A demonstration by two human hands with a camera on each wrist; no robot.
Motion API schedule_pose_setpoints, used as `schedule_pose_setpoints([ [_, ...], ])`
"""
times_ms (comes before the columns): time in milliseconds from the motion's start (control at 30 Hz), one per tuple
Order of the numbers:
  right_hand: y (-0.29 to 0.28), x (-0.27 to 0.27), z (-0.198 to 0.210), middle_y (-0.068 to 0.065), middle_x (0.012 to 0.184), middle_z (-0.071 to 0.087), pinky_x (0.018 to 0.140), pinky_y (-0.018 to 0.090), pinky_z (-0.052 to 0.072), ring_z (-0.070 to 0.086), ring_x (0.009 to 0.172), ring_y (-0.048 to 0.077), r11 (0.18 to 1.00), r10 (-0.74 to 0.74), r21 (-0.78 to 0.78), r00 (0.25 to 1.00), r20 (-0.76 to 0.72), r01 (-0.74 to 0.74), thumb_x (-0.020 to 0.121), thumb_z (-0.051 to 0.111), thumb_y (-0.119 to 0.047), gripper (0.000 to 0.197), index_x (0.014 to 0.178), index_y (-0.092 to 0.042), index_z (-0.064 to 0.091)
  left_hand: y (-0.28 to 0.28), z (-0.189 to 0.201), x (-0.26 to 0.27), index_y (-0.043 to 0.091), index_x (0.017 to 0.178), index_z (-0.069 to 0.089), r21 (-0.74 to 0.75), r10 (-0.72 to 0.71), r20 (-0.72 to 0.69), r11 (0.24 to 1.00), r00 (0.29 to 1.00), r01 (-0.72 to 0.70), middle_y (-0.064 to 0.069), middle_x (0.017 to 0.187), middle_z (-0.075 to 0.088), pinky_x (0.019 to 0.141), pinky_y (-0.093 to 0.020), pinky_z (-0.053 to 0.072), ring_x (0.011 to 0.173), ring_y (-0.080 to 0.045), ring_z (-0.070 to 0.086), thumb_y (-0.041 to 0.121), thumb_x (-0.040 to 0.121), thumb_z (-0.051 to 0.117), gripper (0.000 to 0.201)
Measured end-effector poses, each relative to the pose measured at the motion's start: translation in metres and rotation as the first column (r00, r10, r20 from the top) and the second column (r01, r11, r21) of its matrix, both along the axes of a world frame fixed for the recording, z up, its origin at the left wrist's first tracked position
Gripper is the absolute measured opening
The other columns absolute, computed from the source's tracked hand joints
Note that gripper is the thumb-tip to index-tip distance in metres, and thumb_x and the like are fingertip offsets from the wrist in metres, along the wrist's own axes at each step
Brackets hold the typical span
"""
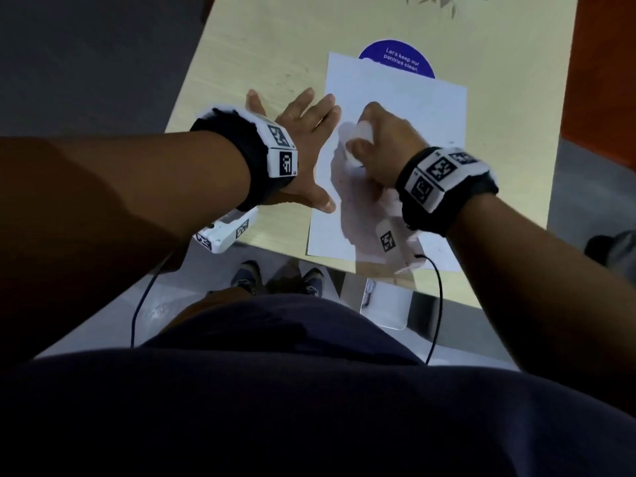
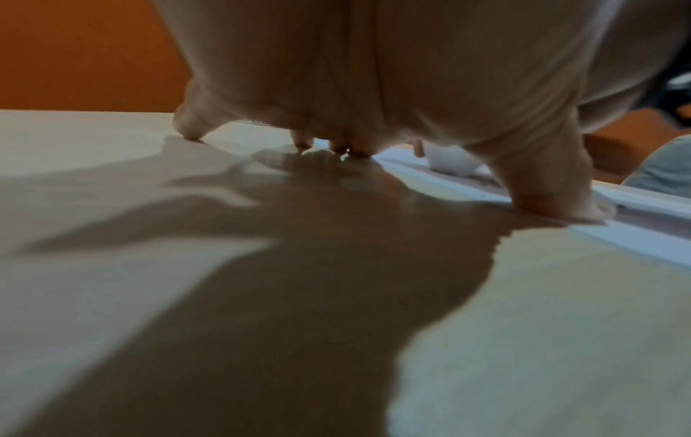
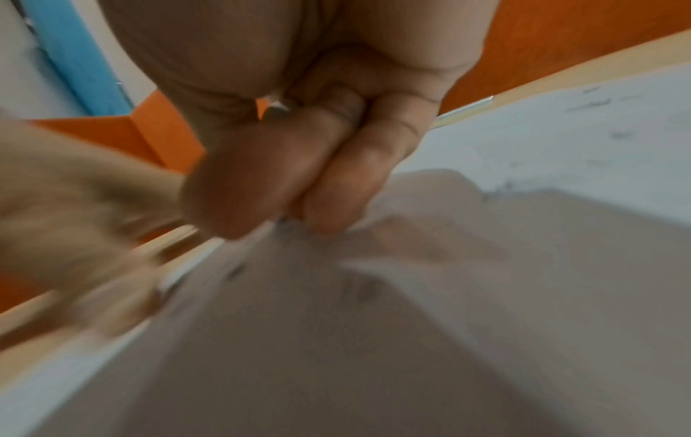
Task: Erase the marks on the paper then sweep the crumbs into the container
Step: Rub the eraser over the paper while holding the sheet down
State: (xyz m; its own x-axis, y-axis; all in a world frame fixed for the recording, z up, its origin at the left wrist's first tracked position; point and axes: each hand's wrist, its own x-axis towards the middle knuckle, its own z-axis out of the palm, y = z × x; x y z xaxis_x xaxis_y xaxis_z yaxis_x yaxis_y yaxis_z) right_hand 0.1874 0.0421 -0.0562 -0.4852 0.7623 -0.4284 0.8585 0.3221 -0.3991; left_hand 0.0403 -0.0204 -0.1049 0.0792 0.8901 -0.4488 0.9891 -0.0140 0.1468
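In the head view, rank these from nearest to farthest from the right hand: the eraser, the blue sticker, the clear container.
1. eraser: gripped in the right hand, on the paper.
2. blue sticker: on the table past the paper's far edge.
3. clear container: beyond the table's near edge, close to the person.

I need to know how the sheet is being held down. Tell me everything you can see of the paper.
The paper is a plain white sheet lying flat on the pale wooden table, its far edge covering part of a round blue sticker. Faint grey marks show near its right side. The left hand lies spread, its fingertips and thumb pressing the sheet's left edge. The right hand holds a white eraser over the sheet's middle. Hand shadows fall across its near half.
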Motion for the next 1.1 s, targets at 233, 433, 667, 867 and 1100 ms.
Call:
schedule_pose_setpoints([
  [233,-0.003,0.008,-0.001,0.007,0.095,0.056,0.067,0.029,0.033,0.051,0.084,0.025,0.999,-0.036,-0.037,0.999,0.0,0.036,0.088,0.05,-0.024,0.021,0.106,-0.015,0.045,0.001,-0.006,-0.002,0.024,0.15,-0.021,0.006,-0.009,0.007,1.0,1.0,0.009,0.01,0.157,-0.027,0.1,-0.078,-0.004,0.144,-0.015,-0.025,0.092,0.058,0.048,0.134],
  [433,-0.021,0.017,-0.003,0.004,0.087,0.056,0.055,0.029,0.032,0.053,0.076,0.024,0.992,-0.012,-0.125,1.0,0.028,0.015,0.083,0.052,-0.022,0.018,0.098,-0.015,0.044,0.0,-0.009,-0.003,0.023,0.15,-0.019,0.035,-0.006,0.018,0.999,1.0,0.006,0.009,0.158,-0.025,0.099,-0.079,-0.003,0.144,-0.015,-0.023,0.089,0.059,0.05,0.132],
  [667,-0.022,0.019,-0.006,0.008,0.084,0.058,0.057,0.029,0.035,0.055,0.072,0.027,0.989,-0.033,-0.144,0.999,0.007,0.033,0.082,0.05,-0.021,0.015,0.094,-0.015,0.044,0.001,-0.009,-0.003,0.024,0.149,-0.021,0.048,-0.017,-0.001,0.999,1.0,0.017,0.01,0.157,-0.026,0.1,-0.079,-0.001,0.144,-0.015,-0.024,0.091,0.058,0.047,0.132],
  [867,0.008,0.037,-0.001,0.006,0.096,0.052,0.069,0.031,0.034,0.049,0.085,0.026,0.999,-0.046,0.0,0.997,0.07,0.046,0.089,0.049,-0.025,0.028,0.114,-0.014,0.044,0.003,-0.008,0.0,0.025,0.149,-0.02,0.059,-0.009,-0.048,0.998,0.999,0.012,0.009,0.158,-0.024,0.101,-0.078,-0.005,0.145,-0.016,-0.022,0.098,0.053,0.037,0.133],
  [1100,0.025,0.045,0.003,0.012,0.087,0.059,0.068,0.034,0.048,0.058,0.078,0.03,0.99,-0.135,-0.028,0.99,0.035,0.136,0.086,0.045,-0.02,0.019,0.103,-0.014,0.042,0.003,0.016,0.026,0.031,0.149,0.021,0.153,-0.11,-0.162,0.979,0.981,0.136,-0.012,0.145,0.025,0.1,-0.079,-0.001,0.139,-0.029,0.015,0.083,0.076,0.035,0.091],
])
